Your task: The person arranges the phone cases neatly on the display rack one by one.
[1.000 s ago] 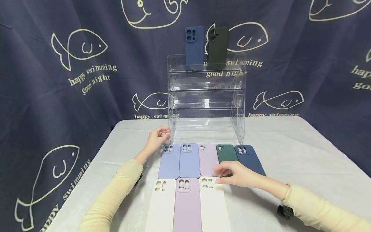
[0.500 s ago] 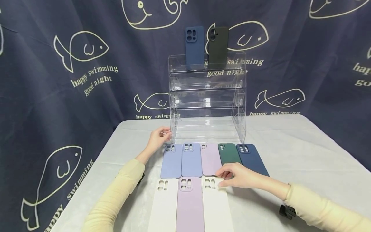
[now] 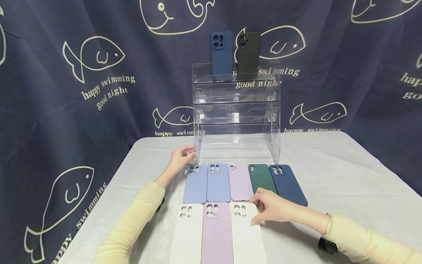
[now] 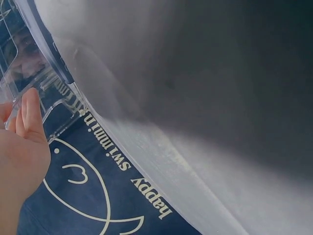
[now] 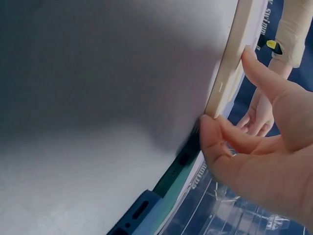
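The right hand [image 3: 275, 208] grips a white rectangular phone case [image 3: 248, 242] at its top right corner, fingertips at the top edge and thumb on the long right edge; this case is at the right end of the front row, cutouts toward the stand; half a second ago the thumb was higher, beside the cutouts, and the gap between thumb and fingers was narrower. The left hand [image 3: 179, 158], unchanged, holds the left side edge of a tiered clear plastic stand [image 3: 237, 152] between thumb and fingers.

Beside the white case lie a purple phone case [image 3: 217, 234] and another white phone case [image 3: 187, 238]; behind them, two light blue phone cases [image 3: 218, 187], a pale lilac one [image 3: 240, 183], a dark green one [image 3: 265, 179] and a navy one [image 3: 290, 185] line the stand's front; in the head view the right hand covers the green case's lower end; on the top tier, a blue case [image 3: 222, 58] and a blackish case [image 3: 248, 55] stand upright.
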`<state>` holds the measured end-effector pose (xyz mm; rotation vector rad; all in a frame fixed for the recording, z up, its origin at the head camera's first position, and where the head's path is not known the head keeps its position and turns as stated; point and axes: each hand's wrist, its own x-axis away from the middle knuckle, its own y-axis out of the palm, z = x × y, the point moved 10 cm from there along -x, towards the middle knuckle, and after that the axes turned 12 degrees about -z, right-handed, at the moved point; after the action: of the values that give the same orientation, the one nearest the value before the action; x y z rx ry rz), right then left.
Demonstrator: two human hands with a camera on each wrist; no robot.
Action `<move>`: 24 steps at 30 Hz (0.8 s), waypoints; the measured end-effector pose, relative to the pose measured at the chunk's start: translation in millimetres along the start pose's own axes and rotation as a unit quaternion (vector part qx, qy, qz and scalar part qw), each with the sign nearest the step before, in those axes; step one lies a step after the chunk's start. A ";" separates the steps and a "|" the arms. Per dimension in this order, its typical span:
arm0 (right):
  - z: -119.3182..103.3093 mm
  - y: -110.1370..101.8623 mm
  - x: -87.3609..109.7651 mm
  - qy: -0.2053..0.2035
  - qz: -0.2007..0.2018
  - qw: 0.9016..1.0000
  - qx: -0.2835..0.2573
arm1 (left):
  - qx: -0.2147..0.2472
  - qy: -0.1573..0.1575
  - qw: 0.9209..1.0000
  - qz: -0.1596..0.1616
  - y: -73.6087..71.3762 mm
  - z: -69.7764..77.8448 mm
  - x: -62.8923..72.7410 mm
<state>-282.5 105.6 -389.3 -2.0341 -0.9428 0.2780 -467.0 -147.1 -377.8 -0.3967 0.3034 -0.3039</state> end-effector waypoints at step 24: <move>5.1 -24.1 4.0 0.040 0.008 0.992 -0.120 | -0.013 -0.023 1.000 0.000 -0.8 -1.0 0.3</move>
<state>-294.8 119.9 -373.1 -2.2536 -0.9476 0.0936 -467.3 -148.3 -378.4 -0.4286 0.2618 -0.2913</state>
